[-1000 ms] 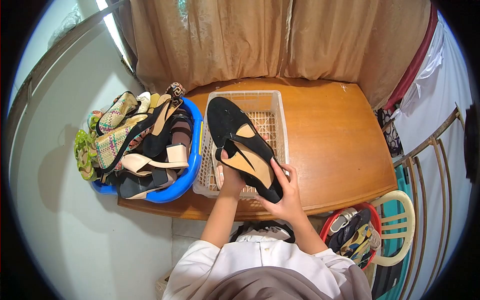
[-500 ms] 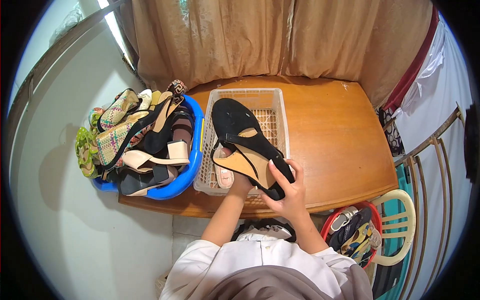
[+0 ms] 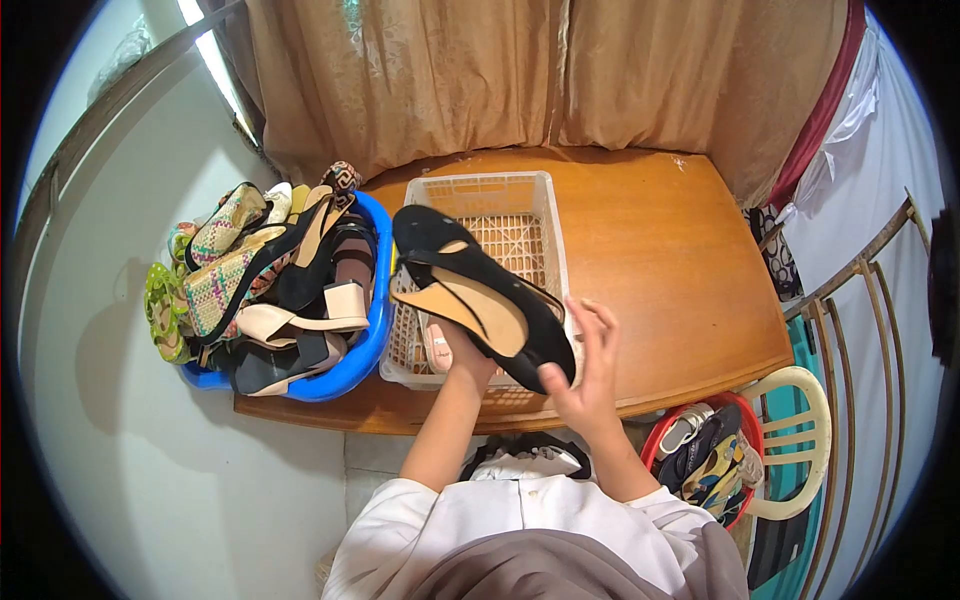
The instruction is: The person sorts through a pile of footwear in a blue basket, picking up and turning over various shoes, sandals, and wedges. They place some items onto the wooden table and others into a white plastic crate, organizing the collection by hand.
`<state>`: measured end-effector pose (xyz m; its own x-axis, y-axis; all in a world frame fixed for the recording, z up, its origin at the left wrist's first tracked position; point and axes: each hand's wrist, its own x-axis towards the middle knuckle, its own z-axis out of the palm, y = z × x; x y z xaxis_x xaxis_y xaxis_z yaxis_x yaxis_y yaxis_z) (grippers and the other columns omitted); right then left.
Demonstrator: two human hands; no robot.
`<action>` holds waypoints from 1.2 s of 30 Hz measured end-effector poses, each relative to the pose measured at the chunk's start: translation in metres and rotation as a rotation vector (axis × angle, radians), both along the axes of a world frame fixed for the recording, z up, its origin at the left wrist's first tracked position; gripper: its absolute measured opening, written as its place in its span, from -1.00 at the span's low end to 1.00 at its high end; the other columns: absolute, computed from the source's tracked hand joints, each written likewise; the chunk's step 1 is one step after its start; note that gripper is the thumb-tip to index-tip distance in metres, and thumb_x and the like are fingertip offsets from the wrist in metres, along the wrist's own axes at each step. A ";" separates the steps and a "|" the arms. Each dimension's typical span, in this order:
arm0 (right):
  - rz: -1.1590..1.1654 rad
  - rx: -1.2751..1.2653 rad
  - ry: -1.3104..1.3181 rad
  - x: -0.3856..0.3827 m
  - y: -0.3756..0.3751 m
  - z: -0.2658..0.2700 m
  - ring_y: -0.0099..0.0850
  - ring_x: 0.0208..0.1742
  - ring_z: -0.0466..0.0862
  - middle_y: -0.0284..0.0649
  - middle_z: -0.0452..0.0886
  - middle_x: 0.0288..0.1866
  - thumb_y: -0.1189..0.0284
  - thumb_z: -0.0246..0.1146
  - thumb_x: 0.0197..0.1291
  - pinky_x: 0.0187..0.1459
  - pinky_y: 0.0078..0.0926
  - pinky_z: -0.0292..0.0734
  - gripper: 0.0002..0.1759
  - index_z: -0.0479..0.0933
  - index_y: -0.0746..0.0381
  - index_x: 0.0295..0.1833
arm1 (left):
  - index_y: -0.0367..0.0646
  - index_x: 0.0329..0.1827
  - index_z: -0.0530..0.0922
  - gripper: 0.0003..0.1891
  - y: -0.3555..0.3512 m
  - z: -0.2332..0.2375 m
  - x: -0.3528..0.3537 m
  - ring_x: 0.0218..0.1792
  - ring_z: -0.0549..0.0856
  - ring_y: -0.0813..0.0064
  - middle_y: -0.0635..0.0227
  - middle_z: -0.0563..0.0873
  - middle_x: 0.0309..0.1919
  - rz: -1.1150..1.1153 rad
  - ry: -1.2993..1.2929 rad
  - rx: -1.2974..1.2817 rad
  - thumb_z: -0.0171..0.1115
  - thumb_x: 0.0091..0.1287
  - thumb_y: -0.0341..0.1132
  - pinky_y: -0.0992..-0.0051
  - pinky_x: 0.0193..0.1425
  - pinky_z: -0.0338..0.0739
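Tabletop (image 3: 660, 285) opens right of crate (image 3: 480, 181); left hand (image 3: 468, 357) grips black footwear (image 3: 497, 318), right hand (image 3: 590, 385) spread.

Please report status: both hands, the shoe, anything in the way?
Left hand holding black shoe from below. Right hand open by its heel, contact unclear. Shoe blocks view of part of plastic crate.

White shirt (image 3: 388, 540), pale button (image 3: 535, 480), draped grey-brown cloth (image 3: 540, 570)

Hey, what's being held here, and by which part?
A black shoe, by its midsection from below, in the left hand; the right hand is open near the heel.
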<state>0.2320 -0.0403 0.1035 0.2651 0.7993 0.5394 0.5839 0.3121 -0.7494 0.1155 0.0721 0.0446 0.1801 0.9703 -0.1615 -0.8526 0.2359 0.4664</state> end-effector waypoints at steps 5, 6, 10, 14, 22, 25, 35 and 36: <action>0.266 -0.083 0.734 0.003 0.007 -0.026 -0.16 0.30 0.25 -0.01 0.13 0.33 -0.16 -0.07 0.15 0.30 -0.24 0.10 -0.15 0.19 0.30 0.34 | 0.02 0.21 0.38 -0.31 -0.002 -0.011 0.000 0.10 0.51 0.31 0.37 0.54 0.08 0.037 -0.116 0.025 -0.16 0.24 0.35 0.25 0.21 0.40; 0.284 -0.070 0.761 -0.004 0.010 -0.027 -0.20 0.33 0.24 -0.01 0.15 0.34 -0.20 -0.17 0.18 0.32 -0.28 0.07 -0.11 0.15 0.33 0.36 | 0.02 0.21 0.38 -0.30 -0.007 -0.005 0.004 0.10 0.51 0.31 0.37 0.54 0.08 0.069 -0.080 -0.027 -0.16 0.23 0.37 0.26 0.21 0.40; 0.096 -0.013 0.762 -0.005 0.016 -0.040 -0.31 0.28 0.32 -0.05 0.37 0.22 -0.21 -0.17 0.19 0.29 -0.38 0.13 -0.11 0.23 0.37 0.31 | 0.02 0.19 0.39 -0.30 -0.021 -0.002 0.014 0.10 0.52 0.32 0.35 0.54 0.09 0.003 -0.077 -0.128 -0.17 0.23 0.37 0.28 0.18 0.43; 0.163 -0.017 0.693 -0.004 0.015 -0.032 -0.34 0.20 0.39 -0.04 0.40 0.17 -0.16 -0.11 0.21 0.27 -0.40 0.16 -0.16 0.26 0.40 0.27 | 0.01 0.19 0.40 -0.33 -0.020 -0.021 0.017 0.09 0.52 0.32 0.36 0.54 0.09 -0.061 -0.209 -0.025 -0.18 0.25 0.34 0.30 0.18 0.43; 0.166 -0.063 0.746 -0.007 0.022 -0.033 -0.41 0.12 0.43 -0.09 0.46 0.08 0.17 0.05 0.29 0.19 -0.47 0.25 -0.42 0.25 0.38 0.25 | -0.01 0.18 0.41 -0.34 -0.011 0.033 0.012 0.04 0.56 0.30 0.34 0.58 0.03 0.053 0.037 -0.258 -0.20 0.28 0.32 0.31 0.18 0.44; 0.343 -0.471 0.706 0.010 0.014 -0.035 -0.46 0.08 0.45 -0.17 0.48 0.04 0.36 0.31 0.11 0.16 -0.51 0.30 -0.41 0.29 0.37 0.21 | -0.01 0.21 0.38 -0.31 -0.002 0.015 0.005 0.07 0.54 0.30 0.32 0.55 0.08 -0.093 0.044 -0.049 -0.20 0.26 0.34 0.30 0.19 0.42; 0.054 -0.427 1.062 0.103 0.010 -0.092 -0.34 -0.29 0.68 -0.18 0.61 -0.19 0.19 0.22 0.21 -0.36 -0.56 0.56 -0.57 0.42 0.30 0.03 | -0.18 0.24 0.22 -0.56 -0.008 -0.011 -0.017 -0.08 0.59 0.30 0.15 0.54 -0.06 -0.398 0.400 0.210 -0.14 0.41 -0.11 0.35 0.06 0.48; -0.009 -0.450 1.074 0.112 0.014 -0.100 -0.36 -0.28 0.68 -0.21 0.62 -0.22 0.19 0.19 0.24 -0.36 -0.55 0.55 -0.60 0.43 0.27 0.02 | -0.19 0.20 0.23 -0.60 -0.010 -0.016 -0.024 -0.13 0.61 0.30 0.16 0.57 -0.13 -0.399 0.387 0.181 -0.14 0.41 -0.15 0.36 0.04 0.49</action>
<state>0.3437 -0.0261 0.0034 0.4204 0.8570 -0.2980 -0.4180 -0.1085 -0.9020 0.0919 0.0622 0.0290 0.4982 0.8577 -0.1266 -0.4737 0.3916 0.7888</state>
